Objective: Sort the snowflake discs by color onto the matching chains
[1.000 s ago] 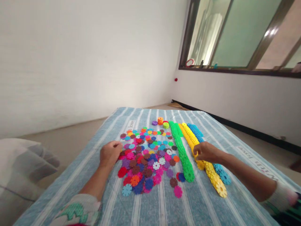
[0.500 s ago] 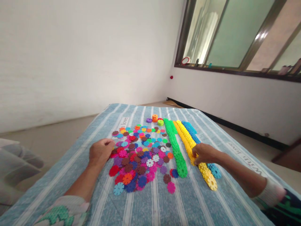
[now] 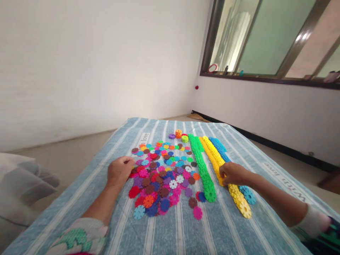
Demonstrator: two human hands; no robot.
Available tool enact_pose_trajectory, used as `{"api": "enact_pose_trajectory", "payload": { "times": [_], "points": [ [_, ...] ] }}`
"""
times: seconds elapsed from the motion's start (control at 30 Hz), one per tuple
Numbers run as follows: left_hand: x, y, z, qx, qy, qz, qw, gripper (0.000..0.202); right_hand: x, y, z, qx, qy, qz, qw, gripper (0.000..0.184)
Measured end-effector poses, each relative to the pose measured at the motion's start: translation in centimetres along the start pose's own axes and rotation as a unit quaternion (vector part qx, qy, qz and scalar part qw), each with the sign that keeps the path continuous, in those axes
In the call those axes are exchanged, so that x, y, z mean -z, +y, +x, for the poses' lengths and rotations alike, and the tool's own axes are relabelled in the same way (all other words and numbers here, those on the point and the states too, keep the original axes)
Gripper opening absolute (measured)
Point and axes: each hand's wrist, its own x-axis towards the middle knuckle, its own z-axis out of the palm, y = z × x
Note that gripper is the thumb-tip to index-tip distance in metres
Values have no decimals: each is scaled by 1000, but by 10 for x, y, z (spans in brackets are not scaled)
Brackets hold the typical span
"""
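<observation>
Flower-edged plastic discs in mixed colours form a loose pile (image 3: pixel 162 191) in the middle of the cloth. At its left edge my left hand (image 3: pixel 119 171) is closed, fingertips pinched together; a small yellow-orange bit shows by them, but what they hold is hidden. My right hand (image 3: pixel 235 173) reaches over the overlapping rows, thumb and fingers closed on a yellow-orange disc (image 3: pixel 221 182) at the near end of the yellow-orange row (image 3: pixel 212 157). Beside that lie a bright yellow row (image 3: pixel 239 200), partly under the hand, a green row (image 3: pixel 204 173) and a blue row (image 3: pixel 248 194).
Small stacks stand at the far side: orange (image 3: pixel 178 134), purple (image 3: pixel 172 136) and lime green (image 3: pixel 184 139). A striped blue cloth (image 3: pixel 117 226) covers the table. Sheer white fabric (image 3: pixel 23 187) hangs at the left. Beyond are a wall and a window (image 3: pixel 276 39).
The whole view has shifted slightly, so everything appears a little further right. Both hands keep nearly the same places relative to the discs, with fingers still closed.
</observation>
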Motion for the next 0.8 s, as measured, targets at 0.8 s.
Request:
{"api": "enact_pose_trajectory", "payload": {
  "times": [0.8],
  "points": [
    [1, 3, -6, -20, -15, 17, 1000, 24, 35, -83, 57, 108, 82, 72, 988, 15]
  ]
}}
